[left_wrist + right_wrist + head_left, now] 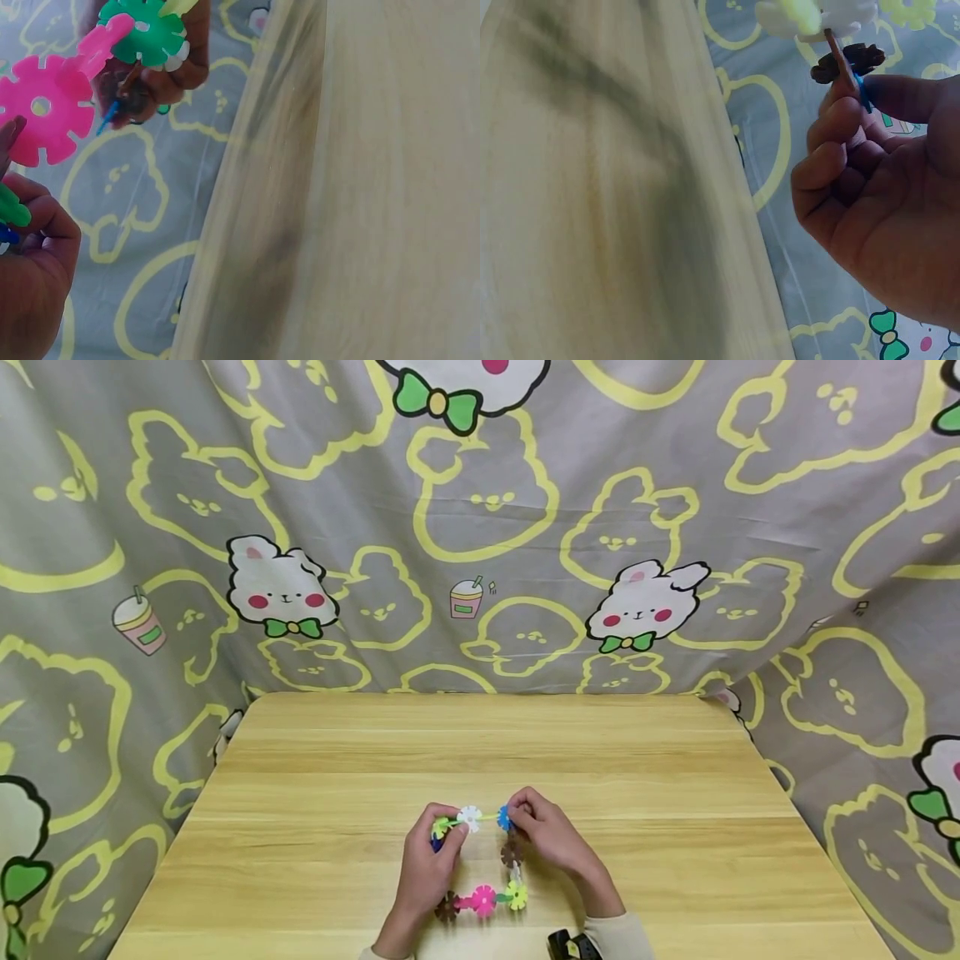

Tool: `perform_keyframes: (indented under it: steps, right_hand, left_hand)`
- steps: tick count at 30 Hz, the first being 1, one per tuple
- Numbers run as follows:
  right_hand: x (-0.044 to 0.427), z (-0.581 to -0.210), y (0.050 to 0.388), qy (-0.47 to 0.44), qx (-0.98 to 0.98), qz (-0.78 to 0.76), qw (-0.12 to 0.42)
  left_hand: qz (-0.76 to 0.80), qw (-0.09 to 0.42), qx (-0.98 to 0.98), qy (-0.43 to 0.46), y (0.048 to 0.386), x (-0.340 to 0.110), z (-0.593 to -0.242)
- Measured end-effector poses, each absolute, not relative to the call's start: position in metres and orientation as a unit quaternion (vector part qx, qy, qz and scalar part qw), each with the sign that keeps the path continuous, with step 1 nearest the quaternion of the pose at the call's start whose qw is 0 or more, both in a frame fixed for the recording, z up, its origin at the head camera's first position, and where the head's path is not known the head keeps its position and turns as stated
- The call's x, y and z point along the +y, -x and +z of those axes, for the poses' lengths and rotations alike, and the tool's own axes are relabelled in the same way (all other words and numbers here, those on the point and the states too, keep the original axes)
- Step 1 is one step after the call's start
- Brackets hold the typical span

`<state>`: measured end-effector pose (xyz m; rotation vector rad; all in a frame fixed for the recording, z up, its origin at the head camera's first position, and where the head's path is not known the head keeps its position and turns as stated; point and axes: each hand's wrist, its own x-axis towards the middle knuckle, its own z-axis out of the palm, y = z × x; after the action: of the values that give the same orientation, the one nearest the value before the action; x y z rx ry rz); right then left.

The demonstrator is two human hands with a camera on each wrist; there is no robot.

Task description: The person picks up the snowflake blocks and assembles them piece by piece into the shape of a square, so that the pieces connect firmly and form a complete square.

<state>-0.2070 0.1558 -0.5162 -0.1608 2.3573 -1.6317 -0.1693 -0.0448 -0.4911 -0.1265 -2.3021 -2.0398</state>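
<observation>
A chain of notched plastic snowflake discs is held up in a rough square between both hands. My left hand [429, 864] grips its left side, thumb against the white disc [469, 818], with yellow-green and dark blue pieces by the fingers. My right hand [553, 837] pinches the blue disc [504, 817] at the far right corner, edge-on in the right wrist view. Below it hang a brown disc [512, 853] and a yellow-green disc [517, 895]. A pink disc [483, 900] and another brown disc [447, 907] form the near side. Fingers partly hide the left side.
The wooden table [315, 777] extends around the hands. A patterned grey curtain [517, 602] hangs behind it and along both sides. A black device [572, 946] is strapped at the right wrist, beside a light sleeve [621, 937].
</observation>
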Motion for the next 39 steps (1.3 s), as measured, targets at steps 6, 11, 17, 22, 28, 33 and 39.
perform_keyframes:
  steps: [6,11,17,22,28,33,39]
  right_hand:
    - [0.155,-0.507,0.204,0.055,0.792,-0.598,0.11]
    - [0.155,-0.504,0.203,0.072,0.782,-0.61,0.105]
    - [0.154,-0.502,0.203,0.102,0.783,-0.606,0.095]
    - [0.154,-0.502,0.203,0.116,0.783,-0.605,0.089]
    - [0.155,-0.505,0.204,0.133,0.786,-0.596,0.091]
    - [0.155,-0.508,0.204,0.13,0.788,-0.595,0.084]
    - [0.152,-0.51,0.204,0.115,0.804,-0.579,0.066]
  left_hand:
    - [-0.654,0.054,-0.753,0.042,0.171,-0.045,-0.494]
    - [-0.649,0.075,-0.756,0.045,0.172,-0.045,-0.495]
    - [-0.647,0.086,-0.756,0.045,0.172,-0.044,-0.495]
    - [-0.641,0.09,-0.761,0.044,0.173,-0.043,-0.497]
    - [-0.638,0.09,-0.763,0.047,0.173,-0.042,-0.499]
    - [-0.633,0.088,-0.768,0.044,0.172,-0.04,-0.497]
    - [-0.617,0.095,-0.78,0.042,0.171,-0.039,-0.497]
